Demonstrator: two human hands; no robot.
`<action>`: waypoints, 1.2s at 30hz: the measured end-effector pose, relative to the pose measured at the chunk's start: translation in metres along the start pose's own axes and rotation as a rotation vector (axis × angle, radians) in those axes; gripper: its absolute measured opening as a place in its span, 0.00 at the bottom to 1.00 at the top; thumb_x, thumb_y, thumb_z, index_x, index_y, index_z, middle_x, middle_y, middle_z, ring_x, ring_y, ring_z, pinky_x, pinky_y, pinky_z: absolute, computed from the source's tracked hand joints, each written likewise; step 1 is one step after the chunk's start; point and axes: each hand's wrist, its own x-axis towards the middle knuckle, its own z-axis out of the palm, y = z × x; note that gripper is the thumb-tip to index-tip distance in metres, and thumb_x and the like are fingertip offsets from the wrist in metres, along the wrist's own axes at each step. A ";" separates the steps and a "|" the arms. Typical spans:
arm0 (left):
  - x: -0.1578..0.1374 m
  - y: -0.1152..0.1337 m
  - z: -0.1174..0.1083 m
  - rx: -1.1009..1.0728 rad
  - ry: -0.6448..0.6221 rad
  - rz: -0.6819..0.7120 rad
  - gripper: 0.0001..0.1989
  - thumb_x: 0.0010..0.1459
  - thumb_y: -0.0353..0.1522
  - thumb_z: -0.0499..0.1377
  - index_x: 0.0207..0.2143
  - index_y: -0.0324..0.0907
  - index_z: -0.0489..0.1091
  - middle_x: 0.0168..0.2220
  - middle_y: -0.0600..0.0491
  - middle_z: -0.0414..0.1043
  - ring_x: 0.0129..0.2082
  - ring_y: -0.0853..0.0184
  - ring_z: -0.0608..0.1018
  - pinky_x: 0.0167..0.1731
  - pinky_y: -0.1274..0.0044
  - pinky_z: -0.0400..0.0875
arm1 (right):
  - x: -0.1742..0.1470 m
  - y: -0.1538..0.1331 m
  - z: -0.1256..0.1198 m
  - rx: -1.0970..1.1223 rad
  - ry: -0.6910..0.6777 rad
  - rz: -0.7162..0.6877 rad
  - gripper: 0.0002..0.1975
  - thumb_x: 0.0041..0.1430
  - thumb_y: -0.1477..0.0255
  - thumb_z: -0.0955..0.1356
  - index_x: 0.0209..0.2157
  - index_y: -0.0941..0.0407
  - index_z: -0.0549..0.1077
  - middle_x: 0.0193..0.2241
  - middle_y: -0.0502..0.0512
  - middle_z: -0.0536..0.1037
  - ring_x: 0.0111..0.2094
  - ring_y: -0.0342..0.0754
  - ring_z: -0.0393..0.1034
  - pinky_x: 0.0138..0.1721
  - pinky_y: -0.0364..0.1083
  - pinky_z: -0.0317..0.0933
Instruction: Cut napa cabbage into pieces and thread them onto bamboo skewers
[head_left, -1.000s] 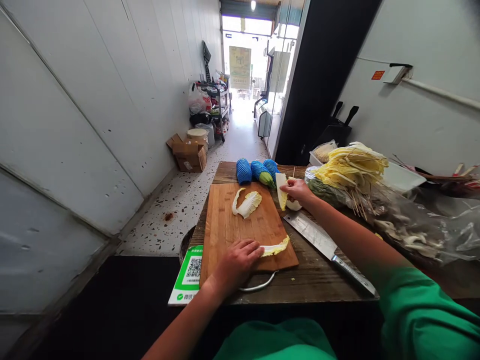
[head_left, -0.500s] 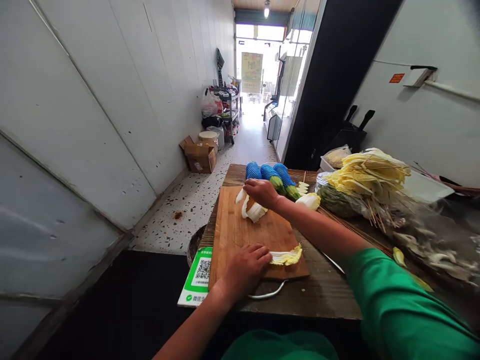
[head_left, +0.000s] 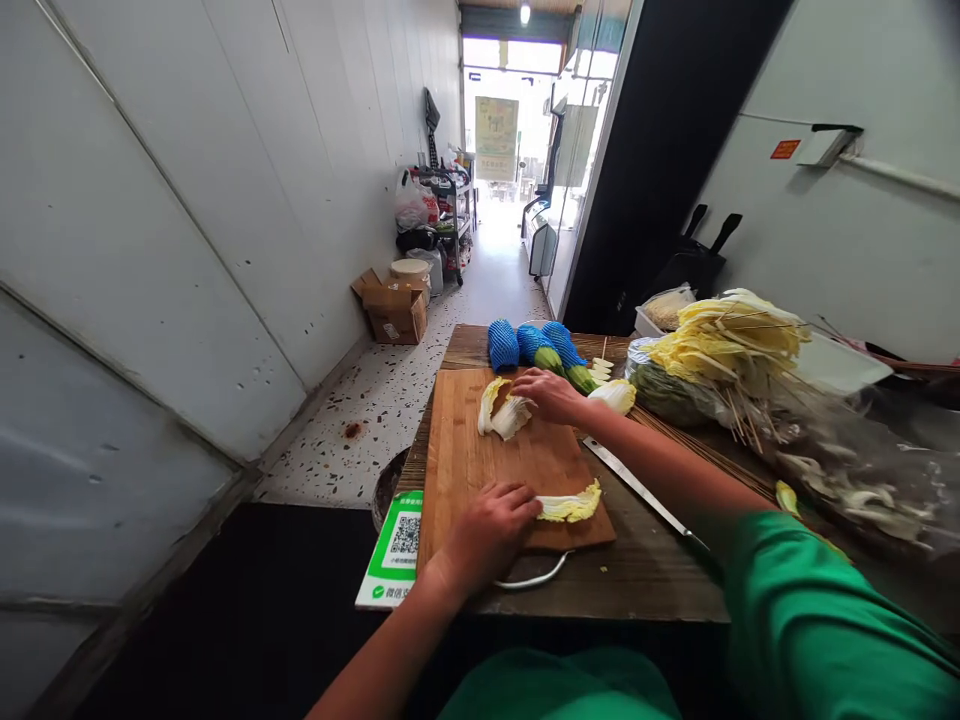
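Observation:
On the wooden cutting board (head_left: 457, 455), my left hand (head_left: 495, 520) rests with its fingers bent over one end of a yellow-edged napa cabbage leaf (head_left: 574, 503). The leaf's frilly end sticks out to the right. Farther up the board, my right hand (head_left: 549, 395) has its fingertips closed on the edge of some curled cabbage leaf pieces (head_left: 508, 418); the exact grip is partly hidden. A long knife (head_left: 630, 475) lies on the table, passing under my right forearm. Just beyond the right hand is a small cabbage heart (head_left: 615, 397).
Green vegetables in blue foam nets (head_left: 531, 342) lie behind the board. To the right are skewered cabbage leaves (head_left: 731, 340), a bunch of bamboo skewers (head_left: 697, 450) and bagged mushrooms (head_left: 862, 495). A green QR-code sign (head_left: 397, 550) is tucked by the board's left edge.
My right hand has moved right and slightly nearer, from a pale leaf piece held at the pile's left to the pile's right side. More of the knife shows. My left hand stays put.

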 end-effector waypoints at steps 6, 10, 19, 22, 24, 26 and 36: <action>-0.001 0.000 -0.003 0.027 -0.014 0.039 0.10 0.59 0.30 0.51 0.41 0.42 0.69 0.41 0.50 0.73 0.42 0.64 0.73 0.41 0.70 0.69 | -0.046 -0.013 -0.006 0.069 -0.057 0.091 0.11 0.54 0.76 0.64 0.39 0.59 0.75 0.36 0.60 0.77 0.42 0.50 0.66 0.48 0.49 0.52; -0.002 0.003 -0.005 0.088 0.069 0.046 0.10 0.59 0.31 0.51 0.39 0.42 0.71 0.43 0.48 0.73 0.44 0.63 0.73 0.45 0.67 0.67 | -0.068 -0.020 -0.024 0.184 -0.115 0.153 0.14 0.60 0.72 0.60 0.43 0.58 0.74 0.34 0.52 0.78 0.33 0.42 0.70 0.35 0.40 0.58; -0.016 0.004 -0.031 0.020 0.233 -0.127 0.10 0.58 0.31 0.54 0.42 0.42 0.69 0.40 0.51 0.75 0.41 0.68 0.75 0.52 0.66 0.61 | -0.109 -0.040 -0.043 0.102 -0.156 0.469 0.22 0.62 0.60 0.58 0.34 0.60 0.76 0.34 0.63 0.78 0.36 0.51 0.71 0.32 0.43 0.57; -0.010 -0.002 -0.031 0.041 0.273 -0.188 0.08 0.58 0.31 0.54 0.38 0.41 0.71 0.37 0.51 0.76 0.39 0.67 0.75 0.46 0.70 0.67 | -0.161 -0.047 -0.053 -0.007 -0.142 0.634 0.22 0.63 0.64 0.56 0.34 0.62 0.74 0.34 0.68 0.77 0.36 0.54 0.71 0.32 0.45 0.57; 0.002 -0.003 -0.027 0.062 0.174 -0.168 0.10 0.58 0.32 0.53 0.40 0.41 0.71 0.40 0.50 0.75 0.42 0.66 0.74 0.44 0.71 0.68 | -0.202 -0.052 -0.055 -0.144 -0.264 0.755 0.16 0.61 0.65 0.59 0.34 0.60 0.73 0.33 0.65 0.77 0.35 0.54 0.72 0.31 0.44 0.57; 0.018 -0.003 -0.022 0.102 0.038 -0.140 0.11 0.58 0.33 0.53 0.41 0.41 0.71 0.43 0.49 0.74 0.44 0.64 0.73 0.44 0.72 0.67 | -0.237 -0.058 -0.050 -0.196 -0.341 0.767 0.12 0.57 0.67 0.63 0.37 0.60 0.71 0.34 0.63 0.76 0.35 0.54 0.71 0.30 0.44 0.57; 0.059 -0.005 -0.014 0.259 -0.259 -0.114 0.11 0.55 0.37 0.56 0.26 0.39 0.72 0.39 0.44 0.73 0.44 0.58 0.72 0.45 0.68 0.65 | -0.288 -0.057 -0.033 -0.138 -0.186 0.886 0.26 0.52 0.75 0.64 0.54 0.64 0.59 0.38 0.64 0.75 0.36 0.54 0.71 0.33 0.46 0.60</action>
